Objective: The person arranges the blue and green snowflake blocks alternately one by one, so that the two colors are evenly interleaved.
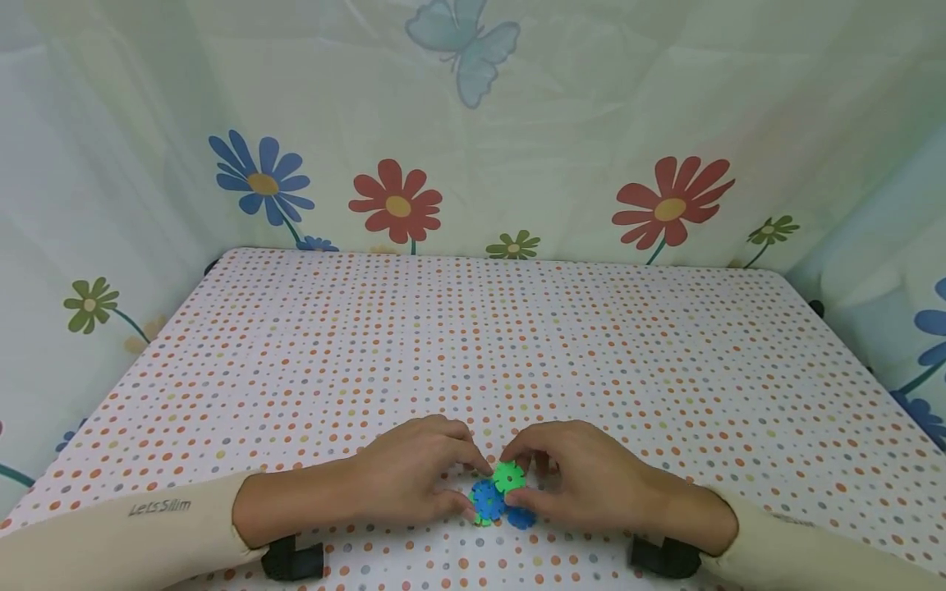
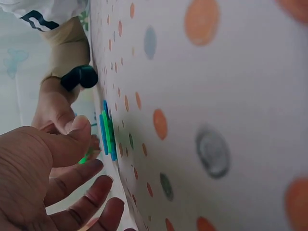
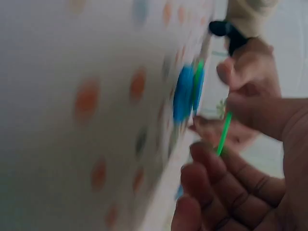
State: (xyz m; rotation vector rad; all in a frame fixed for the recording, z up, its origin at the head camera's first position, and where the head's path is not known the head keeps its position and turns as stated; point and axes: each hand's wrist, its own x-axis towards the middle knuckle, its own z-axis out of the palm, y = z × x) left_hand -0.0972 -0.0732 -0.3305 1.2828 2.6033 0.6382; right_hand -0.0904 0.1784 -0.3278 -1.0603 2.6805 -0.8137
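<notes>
My right hand pinches a green notched plastic disc between thumb and fingertips; the right wrist view shows this disc edge-on. Below it on the table sit linked notched discs: a blue disc on top, part of a green disc under it, and another blue disc to the right. Around their left side is my left hand, thumb and fingers spread apart with nothing pinched. In the left wrist view the linked discs stand beyond the left thumb.
A white cloth with coloured dots covers the table. Behind it hangs a curtain printed with flowers and a butterfly. Black devices are strapped at the left wrist and the right wrist.
</notes>
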